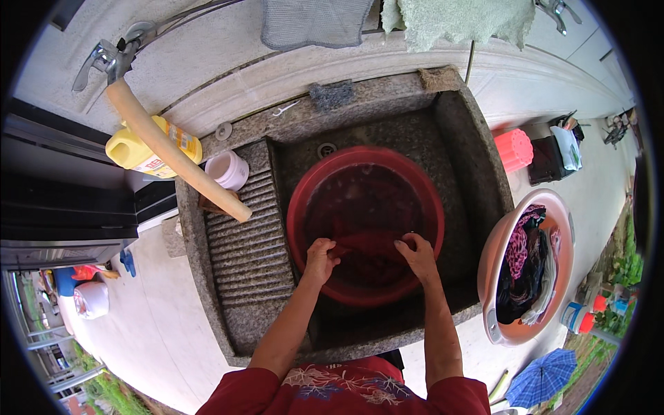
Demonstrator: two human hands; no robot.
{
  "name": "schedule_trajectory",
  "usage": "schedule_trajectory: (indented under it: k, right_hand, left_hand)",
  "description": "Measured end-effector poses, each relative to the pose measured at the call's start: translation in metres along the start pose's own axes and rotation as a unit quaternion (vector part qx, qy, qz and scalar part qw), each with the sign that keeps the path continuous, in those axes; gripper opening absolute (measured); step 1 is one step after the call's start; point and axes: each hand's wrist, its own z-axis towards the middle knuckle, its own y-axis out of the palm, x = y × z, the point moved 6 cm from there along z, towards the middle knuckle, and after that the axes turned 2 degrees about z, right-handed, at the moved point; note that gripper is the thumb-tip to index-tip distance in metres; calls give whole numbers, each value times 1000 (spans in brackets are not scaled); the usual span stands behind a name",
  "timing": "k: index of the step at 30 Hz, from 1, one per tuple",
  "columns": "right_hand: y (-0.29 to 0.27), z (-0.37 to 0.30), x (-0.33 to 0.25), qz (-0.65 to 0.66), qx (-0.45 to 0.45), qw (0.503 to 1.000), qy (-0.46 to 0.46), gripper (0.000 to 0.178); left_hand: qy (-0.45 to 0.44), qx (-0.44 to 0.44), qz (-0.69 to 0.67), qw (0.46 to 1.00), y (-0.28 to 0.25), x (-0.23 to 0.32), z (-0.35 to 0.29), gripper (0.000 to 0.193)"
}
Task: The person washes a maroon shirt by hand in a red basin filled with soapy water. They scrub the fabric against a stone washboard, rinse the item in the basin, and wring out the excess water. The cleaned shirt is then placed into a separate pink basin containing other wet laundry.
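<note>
L hand [320, 261] & R hand [418, 257] are pinched on red cloth [370, 244], mid-frame; wash prob. unfinished, status of clothes [526, 277], frame right, unclear.

Your red shirt [315, 401], a branching white-and-blue print [349, 384] across its front, small pale lettering [334, 366] beside the print, short sleeves [238, 393] flanking the print, your left hand [321, 259] and right hand [419, 256] bare

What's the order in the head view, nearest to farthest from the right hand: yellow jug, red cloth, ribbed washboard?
1. Red cloth, at the right hand.
2. Ribbed washboard, left of the basin.
3. Yellow jug, upper left, beyond the washboard.
</note>
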Motion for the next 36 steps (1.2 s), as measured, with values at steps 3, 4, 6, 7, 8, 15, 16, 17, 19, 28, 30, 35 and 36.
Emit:
schedule_trajectory:
  k: [3,4,6,7,8,15,16,17,19,28,30,35,36]
  right_hand:
    - [19,-15,-2,-176,-115,978,15,21]
    - [15,-17,-5,-153,-79,984,-37,19]
    - [6,-20,-10,-104,-5,984,-142,17]
    - [6,-21,-24,-19,-44,993,-105,14]
    - [0,-24,-40,66,-83,992,-66,11]
    - [-37,-12,-120,228,-118,965,-43,5]
    - [-36,3,-105,288,-75,954,-17,5]
    - [-32,19,-89,330,-30,943,-13,5]
    - [-18,58,-47,412,60,909,-8,6]
    - [133,91,-3,-270,-67,935,-219,28]
    - [113,93,6,-205,-64,950,-228,28]
    - [122,77,-26,193,-28,976,-95,26]
    - [128,49,-71,184,-83,975,-94,31]
  left_hand:
    - [50,1,245,968,-13,19,-17,12]
    - [51,-19,240,969,-13,25,-23,13]
    - [54,-60,230,970,-12,42,-36,15]
    - [94,-55,224,969,-8,61,-51,14]
    - [141,-70,190,969,-6,76,-60,14]
    - [368,-28,84,926,15,145,-72,31]
    - [362,-10,60,930,22,141,-62,32]
    - [355,8,37,934,29,135,-49,33]
    - [328,36,-25,944,41,119,-17,35]
    - [359,20,474,804,23,34,80,29]
    - [318,-20,290,902,21,46,73,21]
    - [31,-31,-213,976,36,48,52,12]
    - [-32,-45,-290,956,50,50,40,12]
